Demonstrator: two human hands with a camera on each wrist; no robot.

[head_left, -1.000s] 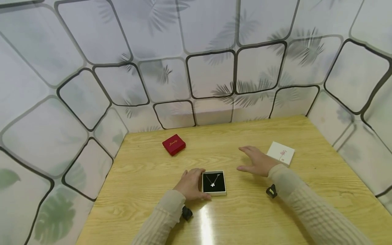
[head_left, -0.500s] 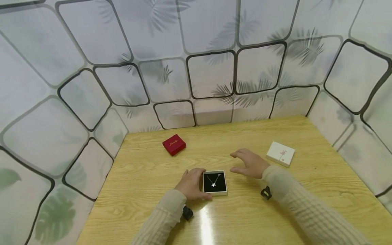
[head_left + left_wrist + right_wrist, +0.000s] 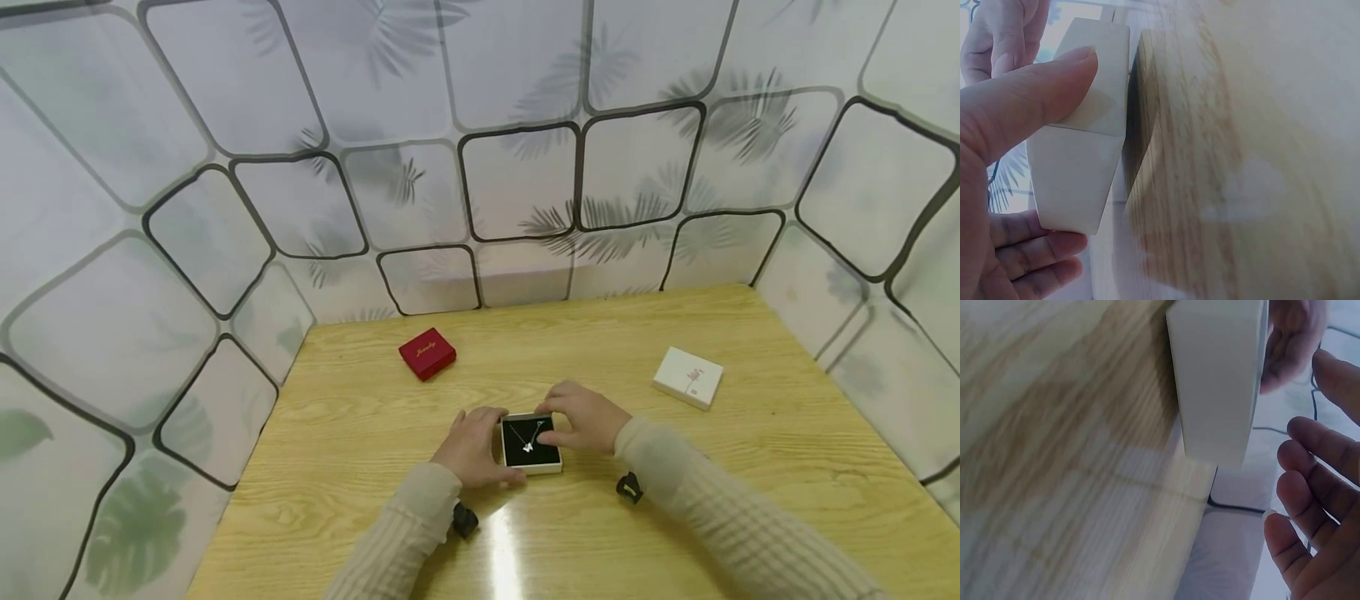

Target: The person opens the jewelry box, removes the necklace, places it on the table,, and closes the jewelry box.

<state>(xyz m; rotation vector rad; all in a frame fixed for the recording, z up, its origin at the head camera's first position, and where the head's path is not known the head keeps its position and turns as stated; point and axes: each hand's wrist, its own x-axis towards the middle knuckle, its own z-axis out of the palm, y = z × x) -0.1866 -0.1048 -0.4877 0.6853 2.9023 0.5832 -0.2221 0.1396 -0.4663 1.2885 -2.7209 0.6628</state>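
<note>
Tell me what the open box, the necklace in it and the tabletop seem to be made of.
Open box: probably stiff cardboard, matte and whitish; its walls are flat, crisp-edged and hardly shiny.
Necklace: likely metal, silvery and polished; it shows bright, though small here.
Tabletop: wood or wood-look laminate, glossy; grain shows and light reflects in a streak.

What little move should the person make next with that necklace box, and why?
Probably lower the right hand a little toward the necklace: its thumb and fingers are parted over the right side of the open box, gripping nothing, while the left hand holds that box between thumb and fingers.
</note>
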